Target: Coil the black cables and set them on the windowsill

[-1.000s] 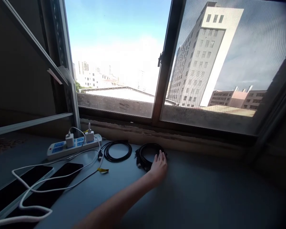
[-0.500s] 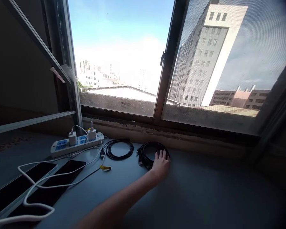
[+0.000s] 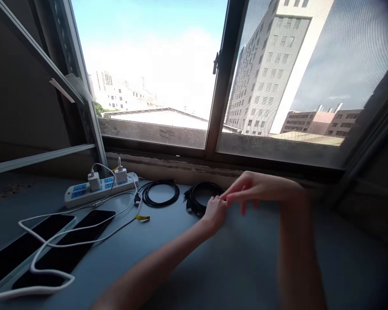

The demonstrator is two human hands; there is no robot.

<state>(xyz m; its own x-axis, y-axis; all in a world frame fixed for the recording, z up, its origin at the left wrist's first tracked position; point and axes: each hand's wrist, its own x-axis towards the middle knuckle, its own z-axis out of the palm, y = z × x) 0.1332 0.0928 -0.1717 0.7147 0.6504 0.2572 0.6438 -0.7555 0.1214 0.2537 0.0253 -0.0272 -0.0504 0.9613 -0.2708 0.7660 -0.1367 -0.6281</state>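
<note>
Two black cables lie wound on the counter. The left coil sits alone as a neat ring, with no hand on it. The right coil also has its round shape, with its dark plug ends gathered on its left side; whether anything ties it cannot be made out. By contrast, the white cables are unwound, looping loosely over the near left.

The left hand rests at the near right part of the right coil, fingers bent over it; how firmly its grip grasps the cable I cannot tell. The right hand arches in from the right, thumb and forefinger drawn together at the left hand's fingertips. Whether its grip pinches anything there is hidden, and it is a little blurred.

The counter is a smooth grey-blue surface, dim toward the right. On its far left stands a power strip with blue sockets and two white chargers plugged in. Two dark phones lie nearer, crossed by the white cables, and a yellow tag lies near the left coil.

Behind, a rough ledge runs below a wide window, with pale rails at the left and tall buildings outside in bright daylight.
</note>
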